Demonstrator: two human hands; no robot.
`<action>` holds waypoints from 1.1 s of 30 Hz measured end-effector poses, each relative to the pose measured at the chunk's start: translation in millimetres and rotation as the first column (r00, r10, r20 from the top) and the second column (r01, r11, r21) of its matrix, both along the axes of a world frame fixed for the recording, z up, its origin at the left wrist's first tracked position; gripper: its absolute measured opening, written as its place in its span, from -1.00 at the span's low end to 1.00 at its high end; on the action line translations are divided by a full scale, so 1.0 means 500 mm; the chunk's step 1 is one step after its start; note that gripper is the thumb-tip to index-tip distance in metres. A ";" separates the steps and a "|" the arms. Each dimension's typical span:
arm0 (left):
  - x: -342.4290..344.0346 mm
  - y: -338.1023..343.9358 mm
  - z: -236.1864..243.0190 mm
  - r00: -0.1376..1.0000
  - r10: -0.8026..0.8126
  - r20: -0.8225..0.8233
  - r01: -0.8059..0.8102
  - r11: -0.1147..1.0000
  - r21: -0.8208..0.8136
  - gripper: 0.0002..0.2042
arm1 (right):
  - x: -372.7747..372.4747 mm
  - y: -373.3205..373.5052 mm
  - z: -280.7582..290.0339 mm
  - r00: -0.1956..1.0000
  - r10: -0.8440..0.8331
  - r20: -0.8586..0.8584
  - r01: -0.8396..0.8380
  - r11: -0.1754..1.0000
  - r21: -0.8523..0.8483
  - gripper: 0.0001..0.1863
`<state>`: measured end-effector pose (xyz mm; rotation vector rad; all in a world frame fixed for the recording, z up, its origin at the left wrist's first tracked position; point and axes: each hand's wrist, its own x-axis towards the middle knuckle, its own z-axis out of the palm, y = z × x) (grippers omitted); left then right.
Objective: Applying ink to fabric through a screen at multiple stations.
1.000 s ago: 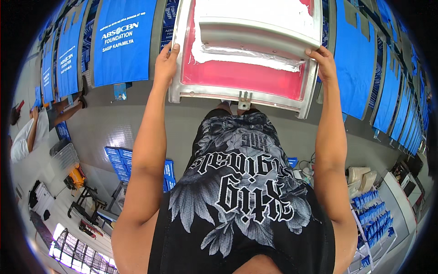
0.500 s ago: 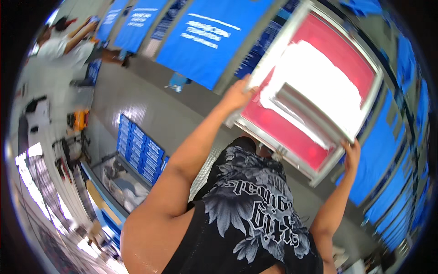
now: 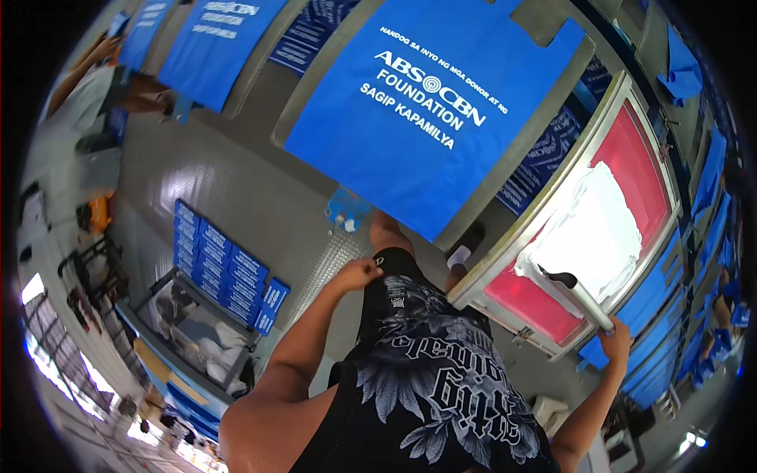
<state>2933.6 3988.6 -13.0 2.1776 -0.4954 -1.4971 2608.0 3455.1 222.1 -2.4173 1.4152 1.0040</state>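
Note:
A printing screen (image 3: 520, 254) with a pale frame, red mesh and white ink stands tilted on the right, its left edge beside a printed blue bag. Across its near part lies a squeegee (image 3: 585, 304) with a grey handle, smeared with white. My right hand (image 3: 617, 340) is closed around the squeegee's near end, by the frame's lower right corner. My left hand (image 3: 359, 274) hangs by my black shorts, fingers curled together, with nothing visible in it. The blue bag (image 3: 410, 169) with white print lies flat on a grey board ahead of me.
More blue bags (image 3: 217, 55) lie on boards at the far left and along the right. A stack of blue printed pieces (image 3: 225, 264) stands left, beside a grey bin (image 3: 201, 296) of crumpled material. A person (image 3: 98, 87) works at the upper left. A blue scrap (image 3: 345, 211) hangs below the board.
The screen has shifted right and tilted up, uncovering the printed bag. My left hand has let go of its frame and come down to my shorts. My right hand has moved lower.

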 end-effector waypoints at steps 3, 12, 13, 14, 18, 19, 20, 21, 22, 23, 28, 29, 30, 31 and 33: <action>0.076 0.142 -0.094 0.886 0.326 -0.330 -0.266 0.939 0.216 -0.54 | 0.024 0.034 0.000 0.995 0.096 0.028 -0.090 0.984 -0.152 -0.65; 0.223 0.129 -0.061 0.831 0.333 -0.446 -0.205 0.928 0.311 -0.61 | 0.042 0.070 0.003 0.986 -0.079 -0.148 0.053 0.984 -0.172 -0.51; 0.222 0.119 -0.065 0.831 0.336 -0.444 -0.208 0.927 0.312 -0.61 | 0.044 0.070 0.003 0.984 -0.088 -0.155 0.062 0.985 -0.164 -0.51; 0.220 0.107 -0.068 0.831 0.314 -0.459 -0.212 0.942 0.260 -0.63 | 0.043 0.070 0.003 0.982 -0.098 -0.162 0.072 0.985 -0.157 -0.50; 0.205 0.050 -0.065 0.884 0.160 -0.439 -0.059 0.970 0.236 -0.61 | 0.015 0.067 0.002 0.993 -0.069 -0.096 0.051 0.982 -0.182 -0.48; 0.184 0.070 -0.086 0.890 0.175 -0.421 -0.075 0.967 0.244 -0.61 | 0.031 0.070 0.002 0.997 -0.050 -0.066 0.037 0.982 -0.183 -0.48; 0.155 0.098 -0.133 0.920 0.101 -0.379 -0.033 0.983 0.181 -0.58 | 0.046 0.067 0.001 0.999 -0.033 -0.031 0.027 0.983 -0.184 -0.48; 0.150 0.086 -0.134 0.942 0.018 -0.336 0.021 0.993 0.113 -0.55 | 0.041 0.060 -0.002 1.000 -0.028 -0.012 0.026 0.983 -0.184 -0.48; 0.141 0.079 -0.130 0.949 0.025 -0.315 0.012 0.993 0.115 -0.55 | 0.033 0.052 -0.005 0.999 -0.038 -0.020 0.035 0.985 -0.167 -0.49; 0.129 0.072 -0.123 0.934 0.075 -0.348 -0.023 0.988 0.151 -0.53 | 0.025 0.041 -0.010 0.999 -0.046 -0.025 0.042 0.988 -0.149 -0.50; 0.076 -0.003 0.002 0.977 0.047 -0.206 -0.017 0.989 0.145 -0.49 | 0.026 0.036 -0.004 0.993 0.033 0.113 -0.016 0.988 -0.151 -0.57; 0.053 -0.016 0.022 0.982 0.061 -0.179 -0.035 0.989 0.145 -0.49 | 0.031 0.035 0.001 0.984 0.070 0.162 -0.052 0.992 -0.115 -0.57; 0.024 -0.025 0.046 0.995 0.060 -0.083 -0.054 0.995 0.078 -0.56 | 0.025 0.037 0.008 0.972 0.110 0.207 -0.096 0.992 -0.078 -0.58; 0.009 -0.047 0.084 0.999 0.048 0.016 -0.048 0.999 0.007 -0.62 | 0.009 0.049 0.010 0.941 0.188 0.281 -0.151 0.977 -0.148 -0.59; -0.032 -0.127 0.196 0.979 0.145 0.144 -0.141 0.989 -0.039 -0.63 | -0.027 0.047 -0.002 0.900 0.209 0.382 -0.175 0.977 -0.122 -0.61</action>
